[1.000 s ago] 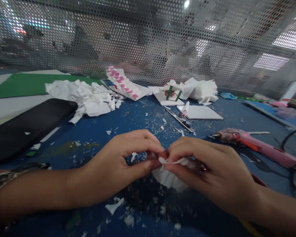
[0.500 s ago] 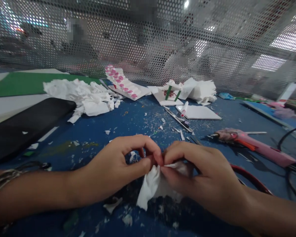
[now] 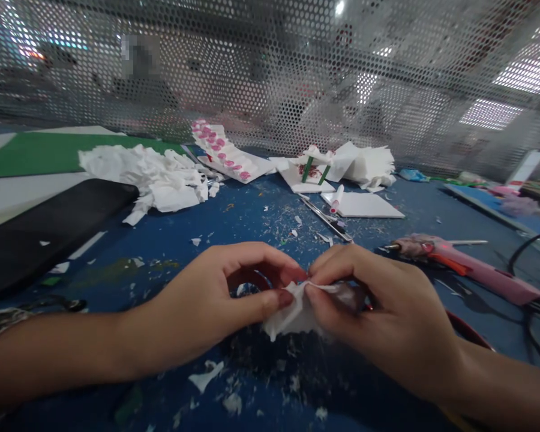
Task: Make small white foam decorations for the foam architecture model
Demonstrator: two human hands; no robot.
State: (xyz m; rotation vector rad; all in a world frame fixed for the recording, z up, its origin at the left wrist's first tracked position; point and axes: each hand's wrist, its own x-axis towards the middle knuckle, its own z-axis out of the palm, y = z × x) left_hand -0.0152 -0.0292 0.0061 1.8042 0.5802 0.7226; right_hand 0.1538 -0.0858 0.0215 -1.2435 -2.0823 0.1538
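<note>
Between my two hands, low over the table's middle, is a crumpled piece of white tissue paper [image 3: 292,318]. My left hand [image 3: 234,294] pinches its left part between thumb and fingers. My right hand [image 3: 378,312] grips the paper's upper edge with thumb and forefinger, close beside the left fingertips. The right fingers hide part of the paper. Beneath the right wrist runs a red curved handle [image 3: 468,330], partly covered. Torn white scraps [image 3: 206,377] lie on the blue table below my hands.
A pink glue gun [image 3: 472,264] with a black cable lies right. Tweezers [image 3: 326,219], a white board [image 3: 364,205] and a small model with green posts [image 3: 315,168] stand farther back. Left are crumpled tissue [image 3: 157,180] and a black phone [image 3: 58,234]. Perforated metal mesh [image 3: 261,78] borders the back.
Both hands have shifted slightly, the right one a little rightward. The paper's hanging end has been drawn up and now spreads wider between the fingers.
</note>
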